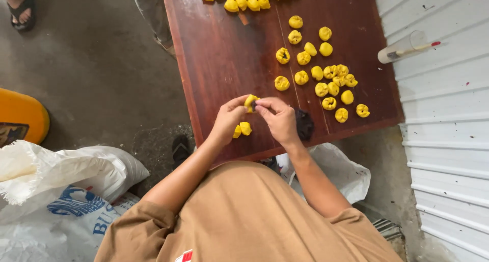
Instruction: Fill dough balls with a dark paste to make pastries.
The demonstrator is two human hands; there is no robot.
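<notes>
Both hands (254, 116) w/ yellow piece (250, 103)

White sacks (66, 190) on the floor, clear plastic cup (402, 47) (lying sideways), orange container (20, 116).

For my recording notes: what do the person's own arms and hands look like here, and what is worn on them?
Both hands, the left hand and the right hand, are bare: no gloves, rings, watch or bands visible. The forearms are uncovered; the tan-brown short sleeves end near the elbows.
</notes>
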